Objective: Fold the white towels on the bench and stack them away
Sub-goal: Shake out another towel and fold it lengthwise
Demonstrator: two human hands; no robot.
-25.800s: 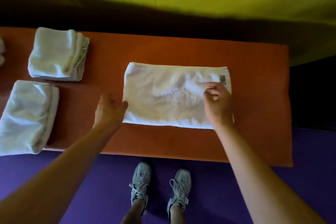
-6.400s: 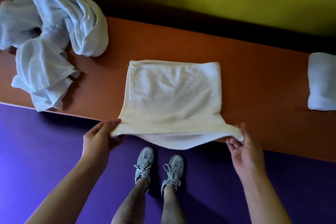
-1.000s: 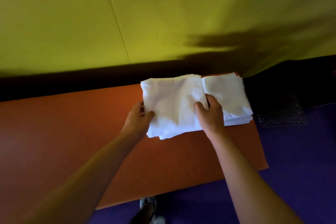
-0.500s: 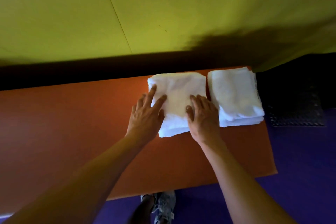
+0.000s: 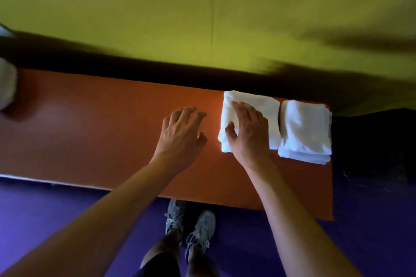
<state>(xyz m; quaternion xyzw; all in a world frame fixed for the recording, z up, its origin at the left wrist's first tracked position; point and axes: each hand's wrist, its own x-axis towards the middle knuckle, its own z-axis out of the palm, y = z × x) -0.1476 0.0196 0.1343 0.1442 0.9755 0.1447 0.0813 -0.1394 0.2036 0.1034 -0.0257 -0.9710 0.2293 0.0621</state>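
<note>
Under the right hand lies a folded towel, left hand beside it.

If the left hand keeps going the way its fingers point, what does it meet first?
Only bare bench lies ahead of the left hand, then probably the wall behind. The folded towel sits off to its right, likely out of line.
</note>
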